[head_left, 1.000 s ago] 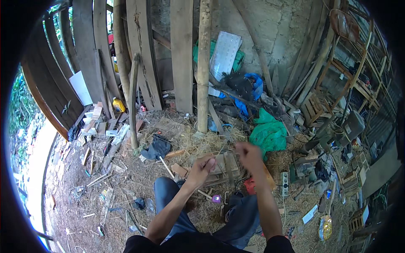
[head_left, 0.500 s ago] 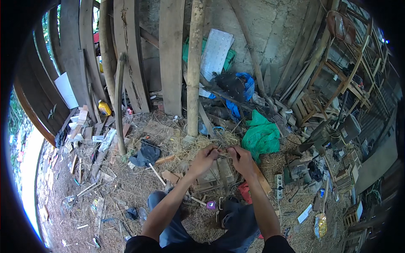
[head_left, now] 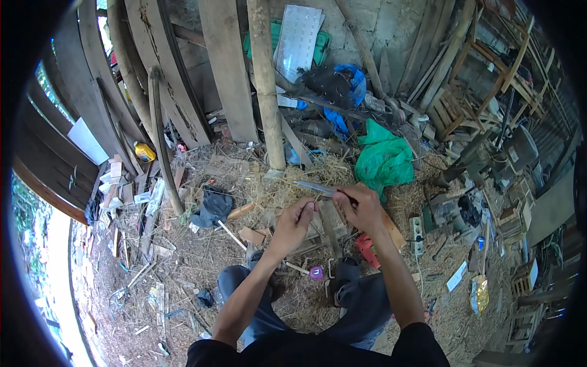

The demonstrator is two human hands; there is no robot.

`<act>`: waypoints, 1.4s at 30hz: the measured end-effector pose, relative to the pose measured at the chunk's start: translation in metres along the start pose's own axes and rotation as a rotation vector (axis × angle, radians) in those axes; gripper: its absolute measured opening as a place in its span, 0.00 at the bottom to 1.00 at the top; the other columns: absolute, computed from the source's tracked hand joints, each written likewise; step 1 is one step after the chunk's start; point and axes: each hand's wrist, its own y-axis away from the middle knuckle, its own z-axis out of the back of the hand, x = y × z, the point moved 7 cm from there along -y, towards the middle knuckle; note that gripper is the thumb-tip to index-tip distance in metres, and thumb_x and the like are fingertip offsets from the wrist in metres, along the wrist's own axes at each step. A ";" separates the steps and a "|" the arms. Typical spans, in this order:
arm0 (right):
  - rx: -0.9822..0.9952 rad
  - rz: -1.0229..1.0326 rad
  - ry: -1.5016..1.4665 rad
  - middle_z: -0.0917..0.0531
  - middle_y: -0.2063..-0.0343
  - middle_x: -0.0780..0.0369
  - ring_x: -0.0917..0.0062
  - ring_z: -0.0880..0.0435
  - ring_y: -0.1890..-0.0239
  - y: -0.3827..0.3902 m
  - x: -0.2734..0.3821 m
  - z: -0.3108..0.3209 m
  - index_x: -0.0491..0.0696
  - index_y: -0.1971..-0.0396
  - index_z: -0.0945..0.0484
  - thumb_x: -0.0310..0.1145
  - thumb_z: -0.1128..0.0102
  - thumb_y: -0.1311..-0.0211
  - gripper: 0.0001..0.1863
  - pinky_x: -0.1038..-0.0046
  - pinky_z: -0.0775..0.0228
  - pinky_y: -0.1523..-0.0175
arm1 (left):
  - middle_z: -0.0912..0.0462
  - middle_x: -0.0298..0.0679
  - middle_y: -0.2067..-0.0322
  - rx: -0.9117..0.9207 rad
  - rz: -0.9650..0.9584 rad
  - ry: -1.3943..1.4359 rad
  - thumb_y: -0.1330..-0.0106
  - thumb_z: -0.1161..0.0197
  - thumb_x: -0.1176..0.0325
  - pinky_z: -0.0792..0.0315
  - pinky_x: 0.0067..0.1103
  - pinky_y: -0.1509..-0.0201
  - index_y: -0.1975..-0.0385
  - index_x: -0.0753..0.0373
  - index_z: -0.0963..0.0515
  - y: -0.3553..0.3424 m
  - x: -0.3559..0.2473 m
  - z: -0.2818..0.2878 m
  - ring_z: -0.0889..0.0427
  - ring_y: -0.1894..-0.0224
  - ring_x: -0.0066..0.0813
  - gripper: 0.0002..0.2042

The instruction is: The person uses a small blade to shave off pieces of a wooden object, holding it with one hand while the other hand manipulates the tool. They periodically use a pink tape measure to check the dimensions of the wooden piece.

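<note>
In front of my knees, my right hand [head_left: 359, 207] is wrapped round the handle end of a knife [head_left: 315, 188]. Its narrow grey blade points left and sits above the fingers of my left hand [head_left: 295, 221]. That left hand is closed in a pinch, thumb against fingers; whatever is in it is too small to make out. Below both hands a wooden block or low bench [head_left: 330, 223] shows in part, with straw around it. A purple tape measure [head_left: 316, 272] lies on the ground between my feet.
A red object [head_left: 367, 249] and a white power strip [head_left: 417, 235] lie to the right. Beyond my hands are a green plastic sheet [head_left: 384, 158] and an upright bamboo post [head_left: 267, 92]. A black cloth or bag [head_left: 212, 206] rests at left, among scattered wood scraps.
My hands were close together with no blade plainly visible; now the knife blade shows above my left hand. The right hand has moved up and right, and the whole view has shifted slightly.
</note>
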 end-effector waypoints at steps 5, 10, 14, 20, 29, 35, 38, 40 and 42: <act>-0.194 -0.061 0.035 0.17 0.73 0.57 0.67 0.19 0.77 0.008 -0.045 0.021 0.45 0.65 0.19 0.34 0.41 0.41 0.09 0.73 0.31 0.73 | 0.42 0.24 0.84 -0.063 -0.112 -0.015 0.29 0.54 0.66 0.48 0.13 0.79 0.65 0.64 0.28 0.017 0.011 0.007 0.44 0.83 0.11 0.10; 0.073 0.020 0.020 0.17 0.71 0.55 0.71 0.18 0.74 0.032 0.017 -0.009 0.42 0.64 0.19 0.32 0.42 0.41 0.10 0.74 0.31 0.71 | 0.38 0.28 0.83 -0.049 0.017 0.034 0.30 0.52 0.67 0.44 0.15 0.76 0.65 0.65 0.28 0.030 0.002 0.005 0.40 0.81 0.14 0.09; 0.165 -0.114 0.009 0.17 0.74 0.57 0.71 0.22 0.80 0.024 0.022 -0.008 0.44 0.65 0.19 0.32 0.41 0.42 0.09 0.73 0.33 0.75 | 0.32 0.36 0.81 -0.119 -0.008 -0.156 0.32 0.51 0.70 0.39 0.19 0.71 0.66 0.66 0.28 0.038 -0.031 0.006 0.36 0.78 0.21 0.07; -0.033 -0.440 0.209 0.18 0.75 0.57 0.66 0.20 0.77 0.028 -0.073 0.039 0.47 0.66 0.18 0.36 0.44 0.39 0.10 0.73 0.31 0.71 | 0.37 0.30 0.83 -0.161 -0.119 -0.234 0.30 0.53 0.67 0.42 0.18 0.76 0.65 0.66 0.28 0.060 -0.015 0.014 0.39 0.80 0.16 0.09; 0.013 -0.129 -0.046 0.18 0.73 0.54 0.63 0.18 0.72 0.052 -0.002 -0.018 0.45 0.67 0.18 0.38 0.44 0.39 0.12 0.69 0.30 0.67 | 0.32 0.40 0.82 -0.183 -0.055 -0.300 0.31 0.52 0.68 0.38 0.24 0.73 0.67 0.65 0.28 0.051 -0.018 0.001 0.33 0.80 0.25 0.08; -0.191 -0.297 0.032 0.17 0.72 0.55 0.69 0.18 0.71 0.062 -0.088 0.027 0.44 0.66 0.19 0.37 0.47 0.37 0.12 0.70 0.30 0.65 | 0.32 0.43 0.85 -0.189 -0.124 -0.262 0.31 0.52 0.68 0.37 0.25 0.74 0.67 0.65 0.28 0.070 -0.032 -0.002 0.32 0.82 0.27 0.08; -0.076 -0.522 -0.027 0.17 0.72 0.55 0.72 0.20 0.71 0.068 -0.094 0.044 0.44 0.64 0.19 0.36 0.49 0.35 0.12 0.73 0.31 0.64 | 0.32 0.35 0.82 -0.112 0.002 -0.197 0.30 0.53 0.67 0.39 0.20 0.73 0.66 0.65 0.28 0.070 -0.013 0.013 0.35 0.79 0.20 0.09; -0.123 -0.355 -0.162 0.18 0.72 0.55 0.74 0.21 0.72 0.066 -0.067 0.031 0.44 0.64 0.20 0.36 0.50 0.34 0.13 0.73 0.32 0.64 | 0.32 0.31 0.80 -0.075 0.122 -0.104 0.29 0.53 0.67 0.39 0.17 0.72 0.65 0.65 0.28 0.059 0.010 0.010 0.36 0.77 0.16 0.09; -0.145 -0.144 -0.070 0.18 0.72 0.54 0.68 0.19 0.73 0.064 -0.022 0.018 0.43 0.65 0.20 0.36 0.48 0.36 0.12 0.71 0.30 0.67 | 0.31 0.29 0.79 -0.052 0.249 0.030 0.29 0.53 0.66 0.40 0.16 0.71 0.65 0.65 0.28 0.050 0.025 -0.001 0.36 0.76 0.15 0.10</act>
